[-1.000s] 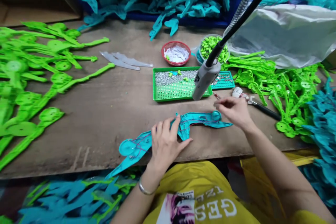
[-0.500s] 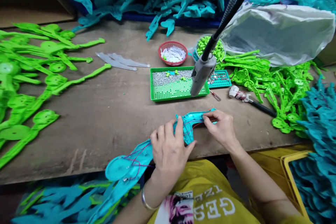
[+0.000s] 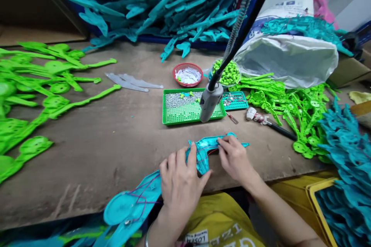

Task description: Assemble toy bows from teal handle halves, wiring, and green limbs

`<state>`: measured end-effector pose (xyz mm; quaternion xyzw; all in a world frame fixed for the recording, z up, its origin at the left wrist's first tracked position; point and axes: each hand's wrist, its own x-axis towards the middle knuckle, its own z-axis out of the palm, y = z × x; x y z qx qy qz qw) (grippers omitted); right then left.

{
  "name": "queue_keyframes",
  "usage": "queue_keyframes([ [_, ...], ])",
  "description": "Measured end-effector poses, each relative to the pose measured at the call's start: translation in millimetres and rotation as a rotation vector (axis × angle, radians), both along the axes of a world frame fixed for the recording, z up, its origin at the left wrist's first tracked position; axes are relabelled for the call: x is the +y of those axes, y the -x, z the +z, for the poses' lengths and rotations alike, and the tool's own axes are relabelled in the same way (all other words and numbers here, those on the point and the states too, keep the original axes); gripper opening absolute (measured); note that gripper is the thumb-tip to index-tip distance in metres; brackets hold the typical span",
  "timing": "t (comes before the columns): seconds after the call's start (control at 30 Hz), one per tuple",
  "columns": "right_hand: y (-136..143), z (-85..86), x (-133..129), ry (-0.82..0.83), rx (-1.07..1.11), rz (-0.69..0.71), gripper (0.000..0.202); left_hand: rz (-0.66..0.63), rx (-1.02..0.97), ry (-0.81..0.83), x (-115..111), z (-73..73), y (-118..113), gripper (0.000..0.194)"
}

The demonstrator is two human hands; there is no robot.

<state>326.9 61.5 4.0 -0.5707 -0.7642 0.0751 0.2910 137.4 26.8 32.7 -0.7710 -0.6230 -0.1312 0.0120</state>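
A long blue plastic piece (image 3: pixel 117 208) with thin purple and red strings runs from the lower left up to the right, over the table's front edge. My left hand (image 3: pixel 181 181) lies across its middle with the fingers spread, pressing it down. The thumb reaches out towards a short downward branch of the piece. At the piece's right end my right hand (image 3: pixel 236 158) is closed, thumb and fingertips pinched on the inner side of the blue piece by the string. Whatever small thing may be between those fingertips is too small to tell.
Behind the hands stands a green tray (image 3: pixel 185 117) with small metal parts, below a grey hanging tool (image 3: pixel 211 104). A red basket (image 3: pixel 188 75), a teal tray (image 3: pixel 236 102) and a wrapped-handle tool (image 3: pixel 271 123) lie around it. Green pieces (image 3: pixel 58 102) pile up left and right.
The camera view has tilted up and shifted slightly. My right hand has moved a little left along the blue piece, uncovering more of its right tip. My left hand stays on the piece.
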Motion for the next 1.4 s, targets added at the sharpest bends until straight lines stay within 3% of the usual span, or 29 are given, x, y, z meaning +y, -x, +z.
queue_keyframes([
  [0.03, -9.9, 1.6, 13.6, -0.007, 0.024, 0.017, 0.031, -0.004, -0.001, 0.005, 0.7, -1.0, 1.1, 0.069],
  [0.13, -41.6, 1.7, 70.3, -0.064, -0.022, -0.102, 0.034, -0.005, -0.004, 0.020, 1.7, -3.2, 3.2, 0.074],
  [0.23, -60.0, -8.4, 125.3, 0.038, -0.108, -0.123, 0.037, 0.013, -0.014, 0.036, 0.4, -3.7, 3.0, 0.075],
  [0.3, -61.7, -17.2, 147.8, 0.065, -0.134, -0.115, 0.036, 0.019, -0.020, 0.048, -1.2, -3.4, 2.8, 0.074],
  [0.4, -57.4, -26.1, 160.0, 0.083, -0.160, -0.127, 0.031, 0.025, -0.018, 0.063, -3.0, -2.7, 3.5, 0.074],
  [0.57, -61.1, -24.6, 151.1, 0.070, -0.120, -0.181, 0.027, 0.037, -0.020, 0.088, -1.6, -3.7, 5.3, 0.075],
  [0.67, -63.1, -14.4, 129.2, 0.064, 0.107, -0.243, 0.022, 0.034, -0.019, 0.102, 0.3, -3.9, 5.0, 0.078],
  [0.8, -44.7, 4.6, 78.4, 0.288, 0.524, -0.193, 0.024, 0.045, -0.026, 0.115, 1.1, -2.1, 3.7, 0.077],
  [0.97, -9.4, 8.6, 31.4, 0.569, 0.694, -0.149, 0.024, 0.050, -0.037, 0.112, -0.4, -2.6, 2.9, 0.078],
  [1.27, -1.4, 2.3, 27.7, 0.563, 0.530, -0.208, 0.024, 0.029, -0.075, 0.045, -1.9, -7.6, 2.9, 0.081],
  [1.4, 3.7, 4.8, 24.0, 0.384, 0.301, -0.165, 0.017, 0.008, -0.092, 0.015, -2.9, -9.2, 3.0, 0.078],
])
